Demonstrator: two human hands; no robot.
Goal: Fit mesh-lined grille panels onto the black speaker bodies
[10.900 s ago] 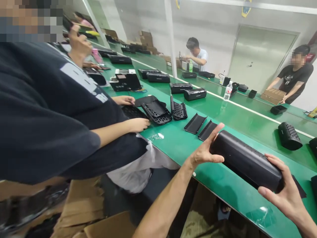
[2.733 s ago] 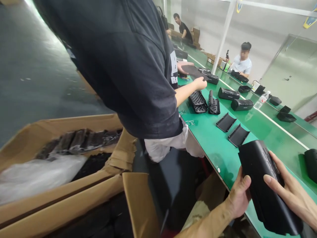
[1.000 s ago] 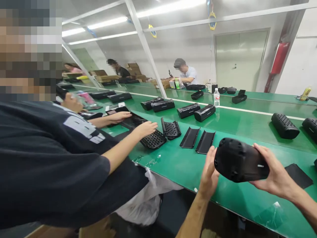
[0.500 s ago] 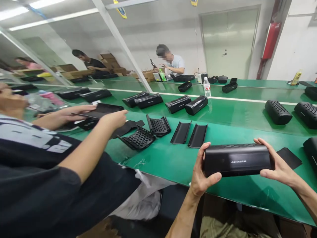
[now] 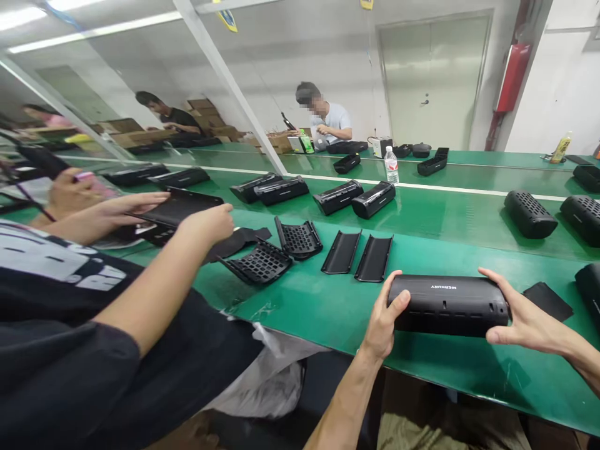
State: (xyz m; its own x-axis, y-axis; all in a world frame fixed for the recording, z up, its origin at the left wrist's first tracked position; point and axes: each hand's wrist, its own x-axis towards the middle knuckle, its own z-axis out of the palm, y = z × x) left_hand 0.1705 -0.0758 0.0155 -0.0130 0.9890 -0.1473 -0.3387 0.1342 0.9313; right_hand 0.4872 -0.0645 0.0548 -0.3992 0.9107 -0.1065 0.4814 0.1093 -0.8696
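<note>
Between my two hands is a black speaker housing (image 5: pixel 447 303), long and rounded, with upside-down "MERKURY" lettering near its top edge and a row of slots along the side facing me. My left hand (image 5: pixel 385 315) grips its left end, thumb on the front face. At the right end my right hand (image 5: pixel 515 315) holds it, thumb low and fingers over the top. The housing is held over the green bench (image 5: pixel 319 312). Left of it lie two smooth curved black panels (image 5: pixel 374 257) and two perforated grille shells (image 5: pixel 257 262).
A co-worker's arm (image 5: pixel 154 281) is close on my left, their hands on a black panel (image 5: pixel 182 206). Several housings (image 5: pixel 529 214) stand on the strip beyond, near a water bottle (image 5: pixel 390 165). Dark sheet material (image 5: pixel 547 301) lies right of my hand.
The housing has been rolled in my hands: its lettering has moved up to the top edge and the slotted side now faces me. The co-worker's hands shifted slightly left.
</note>
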